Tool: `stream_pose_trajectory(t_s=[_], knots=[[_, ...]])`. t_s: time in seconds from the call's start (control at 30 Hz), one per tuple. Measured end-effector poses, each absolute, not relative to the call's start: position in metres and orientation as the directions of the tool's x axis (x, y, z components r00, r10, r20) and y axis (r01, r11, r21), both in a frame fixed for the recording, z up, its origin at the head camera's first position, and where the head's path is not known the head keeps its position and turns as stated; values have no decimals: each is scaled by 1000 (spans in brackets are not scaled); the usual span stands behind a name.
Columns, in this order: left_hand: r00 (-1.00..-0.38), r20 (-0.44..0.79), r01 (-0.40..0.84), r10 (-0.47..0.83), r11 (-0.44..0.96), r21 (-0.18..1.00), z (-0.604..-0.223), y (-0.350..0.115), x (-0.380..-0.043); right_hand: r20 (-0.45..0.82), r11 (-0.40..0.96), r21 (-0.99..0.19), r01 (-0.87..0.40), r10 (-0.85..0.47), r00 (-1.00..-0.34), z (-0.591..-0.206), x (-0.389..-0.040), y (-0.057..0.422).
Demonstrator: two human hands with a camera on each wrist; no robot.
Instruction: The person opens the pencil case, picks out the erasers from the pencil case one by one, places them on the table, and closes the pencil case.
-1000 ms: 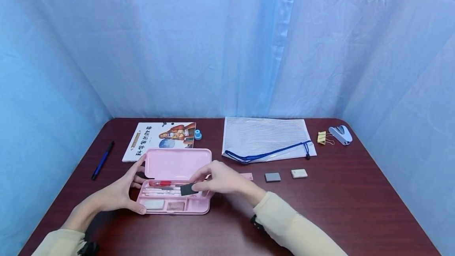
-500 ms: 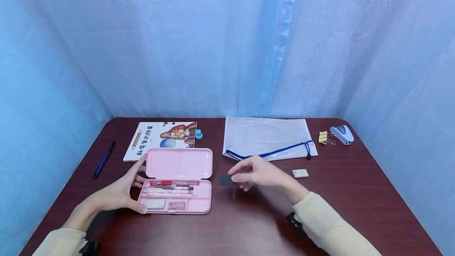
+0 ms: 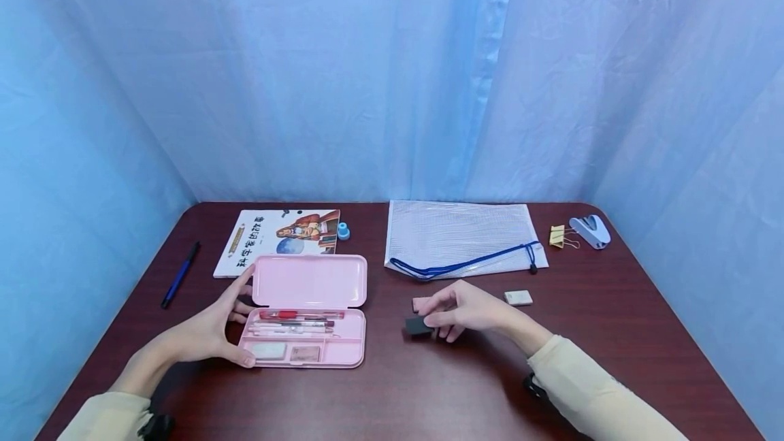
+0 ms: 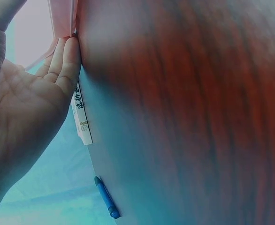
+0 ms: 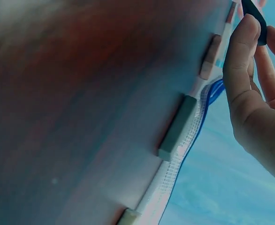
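My left hand [image 3: 202, 329] holds the open pink pencil case [image 3: 309, 281] at its left side, thumb at the front corner and a finger up at the lid. Inside lie several pens [image 3: 300, 323], a white eraser [image 3: 269, 351] and a pinkish eraser [image 3: 305, 354]; the front right compartment is bare. To the right of the case, my right hand [image 3: 474, 308] pinches a black eraser [image 3: 418, 325] between thumb and fingers, over the table. A pink eraser [image 3: 420, 303] lies just behind it. The grey eraser [image 5: 177, 129] shows in the right wrist view, but the right hand hides it from the head view.
A whitish eraser [image 3: 518, 298] lies right of the right hand. Along the back are a booklet [image 3: 263, 237], a small blue object [image 3: 344, 231], a mesh pouch [image 3: 459, 233], a yellow binder clip [image 3: 557, 236] and a pale blue stapler-like tool [image 3: 590, 231]. A blue pen [image 3: 180, 275] lies far left.
My right hand has carried the black eraser from above the pencil case rightward to the table area before the pink eraser. The left hand stays at the case.
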State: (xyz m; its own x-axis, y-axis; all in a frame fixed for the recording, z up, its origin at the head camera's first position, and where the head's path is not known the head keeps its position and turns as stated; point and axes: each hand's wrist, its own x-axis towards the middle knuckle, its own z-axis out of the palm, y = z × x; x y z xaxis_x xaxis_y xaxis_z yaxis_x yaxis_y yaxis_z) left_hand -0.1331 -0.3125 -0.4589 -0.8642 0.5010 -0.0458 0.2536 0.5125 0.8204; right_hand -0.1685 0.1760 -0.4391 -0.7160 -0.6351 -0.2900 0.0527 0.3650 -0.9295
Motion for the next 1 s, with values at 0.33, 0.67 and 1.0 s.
stream_pose_trajectory(t_s=[0.33,0.67,1.0], knots=[[-867,-55,241,496,512,825,-459,-312,-133,-347,414,-906,92,-600,-721,-445,-170,179],[-866,-53,246,497,517,820,-459,-313,-133,-388,469,-877,100,-572,-723,-447,-173,185],[-867,-56,243,495,519,820,-458,-313,-132,-390,484,-871,83,-580,-715,-446,-174,187]])
